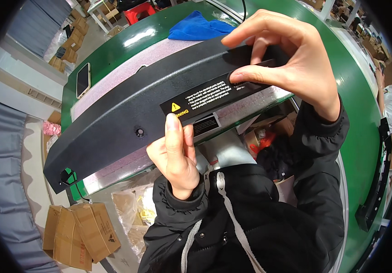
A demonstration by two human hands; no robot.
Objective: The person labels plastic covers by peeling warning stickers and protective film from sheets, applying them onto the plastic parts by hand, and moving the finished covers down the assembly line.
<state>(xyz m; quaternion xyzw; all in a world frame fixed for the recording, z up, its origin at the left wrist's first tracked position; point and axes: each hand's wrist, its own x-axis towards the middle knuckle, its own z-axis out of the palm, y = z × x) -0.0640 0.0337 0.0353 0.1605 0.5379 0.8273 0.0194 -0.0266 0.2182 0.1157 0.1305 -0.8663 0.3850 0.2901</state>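
Note:
A long, curved black plastic panel (109,116) lies slantwise across the table in front of me. A black warning label (205,98) with a yellow triangle and white print is over its near edge. My left hand (177,159) is closed at the label's left end, the thumb pressed on its lower corner and the fingers partly hidden. At the other end my right hand (291,59) arches over, its thumb on the label's face and a fingertip near the panel's far edge. A smaller dark label (206,124) with a pale border shows just below the warning label.
Pink foam sheeting (109,98) lies under the panel on the green table (141,34). A phone (83,81) rests at the left, and a blue cloth (198,26) behind. Cardboard boxes (82,234) stand on the floor at lower left. A black strip (378,182) lies along the right.

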